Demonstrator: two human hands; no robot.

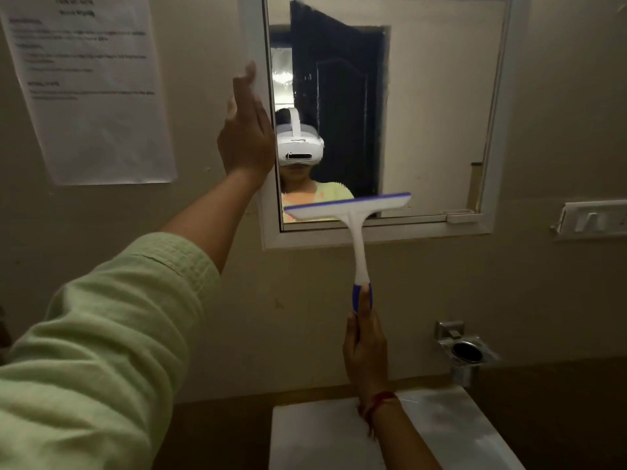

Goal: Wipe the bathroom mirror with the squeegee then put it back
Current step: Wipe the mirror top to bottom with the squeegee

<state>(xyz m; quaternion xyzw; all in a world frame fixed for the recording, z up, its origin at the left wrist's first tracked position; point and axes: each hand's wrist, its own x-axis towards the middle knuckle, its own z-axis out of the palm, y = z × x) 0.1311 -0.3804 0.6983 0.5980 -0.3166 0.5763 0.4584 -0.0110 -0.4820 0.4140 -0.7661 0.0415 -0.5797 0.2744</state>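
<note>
Dim beige bathroom wall, framed mirror (437, 106) being worked with a squeegee (353, 212).

Right hand (366, 351) is gripping the blue end of the squeegee's handle, fingers closed around it, blade lying across the mirror's lower edge, slightly tilted. Left hand (246, 130) is reaching up in a pale green sleeve (101, 334), flat and open, holding nothing, resting against the mirror's white frame (252, 28). Taped paper notice (91, 86) is hanging to the left; a metal holder (466, 351) is sitting below right, above the white basin (468, 432).
</note>
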